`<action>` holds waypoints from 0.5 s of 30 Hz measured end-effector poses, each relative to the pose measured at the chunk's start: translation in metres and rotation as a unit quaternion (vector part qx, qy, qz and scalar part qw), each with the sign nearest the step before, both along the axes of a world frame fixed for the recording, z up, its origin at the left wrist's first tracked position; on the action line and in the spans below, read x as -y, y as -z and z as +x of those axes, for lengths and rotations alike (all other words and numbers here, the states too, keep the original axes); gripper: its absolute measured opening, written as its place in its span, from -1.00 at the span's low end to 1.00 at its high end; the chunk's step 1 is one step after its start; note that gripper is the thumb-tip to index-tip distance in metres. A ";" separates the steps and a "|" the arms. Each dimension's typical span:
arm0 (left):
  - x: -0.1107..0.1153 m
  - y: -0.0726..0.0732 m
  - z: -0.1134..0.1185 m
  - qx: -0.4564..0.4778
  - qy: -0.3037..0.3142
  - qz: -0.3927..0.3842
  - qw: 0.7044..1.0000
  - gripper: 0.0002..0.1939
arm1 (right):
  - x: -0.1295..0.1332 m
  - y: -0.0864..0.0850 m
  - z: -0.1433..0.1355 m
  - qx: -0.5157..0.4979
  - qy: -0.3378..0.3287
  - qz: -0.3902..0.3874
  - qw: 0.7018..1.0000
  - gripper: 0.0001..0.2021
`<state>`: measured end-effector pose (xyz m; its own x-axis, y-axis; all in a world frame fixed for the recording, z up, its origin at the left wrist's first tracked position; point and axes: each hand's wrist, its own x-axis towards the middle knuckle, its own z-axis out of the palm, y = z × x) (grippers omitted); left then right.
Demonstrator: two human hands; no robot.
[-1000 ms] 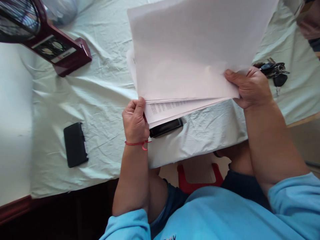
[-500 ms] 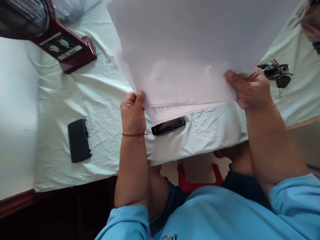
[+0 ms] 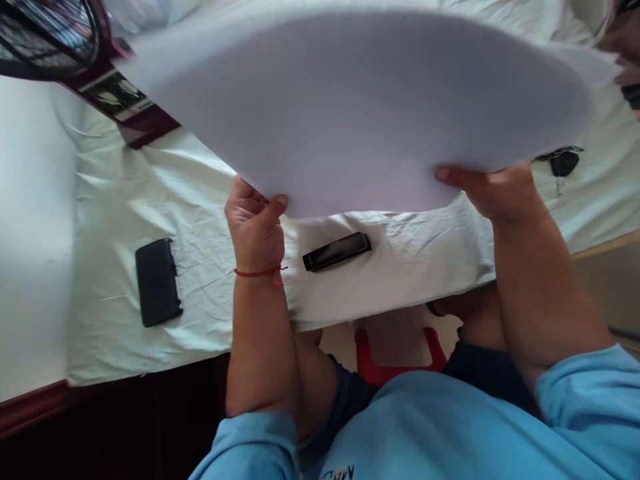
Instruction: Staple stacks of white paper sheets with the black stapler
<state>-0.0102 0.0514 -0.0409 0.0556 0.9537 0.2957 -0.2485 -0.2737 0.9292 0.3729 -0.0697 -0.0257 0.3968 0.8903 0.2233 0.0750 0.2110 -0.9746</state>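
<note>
Sheets (image 3: 345, 120): bowing wider than a moment ago, spreading widest left-to-right beyond your hands
Left hand (image 3: 256, 223): pinching their near-left corner
Right hand (image 3: 503, 190): gripping their near edge
Black gadget (image 3: 337, 251): lying closer to you, left hand nearest

1. We see a table (image 3: 606, 245) covered by a creased, pale green cloth (image 3: 210, 310).
2. On the cloth, near its front edge, we find a black stapler (image 3: 337, 252), lying slightly aslant.
3. From the stapler, we spot a black case (image 3: 159, 283) lying flat at nine o'clock.
4. At ten o'clock, we see a maroon fan (image 3: 146, 128), partly covered from view.
5. At two o'clock, we make out keys (image 3: 565, 163), partly hidden.
</note>
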 end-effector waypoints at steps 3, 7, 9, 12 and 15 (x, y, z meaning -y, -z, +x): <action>0.000 0.000 0.007 -0.019 0.013 -0.036 0.999 -0.40 | 0.004 -0.003 -0.003 0.003 -0.033 -0.029 0.999 -0.47; -0.001 -0.002 0.009 -0.038 0.000 -0.027 0.999 -0.50 | 0.002 -0.007 -0.010 -0.005 -0.006 -0.044 0.999 -0.48; -0.001 -0.003 0.006 -0.018 0.006 -0.008 1.000 -0.53 | 0.001 -0.007 -0.011 0.004 0.011 -0.036 0.999 -0.45; 0.000 0.000 0.002 0.006 -0.015 -0.028 0.999 -0.49 | 0.003 -0.008 -0.010 0.014 0.002 -0.035 0.999 -0.39; 0.000 0.006 0.002 -0.030 -0.040 -0.074 0.996 -0.42 | 0.006 -0.009 -0.008 0.041 -0.025 -0.073 0.996 -0.37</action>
<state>-0.0086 0.0516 -0.0472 -0.0093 0.9887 0.1498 -0.1740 -0.1491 0.9734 0.3648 -0.0755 -0.0164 0.3362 0.9342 0.1194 0.1476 0.0729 -0.9864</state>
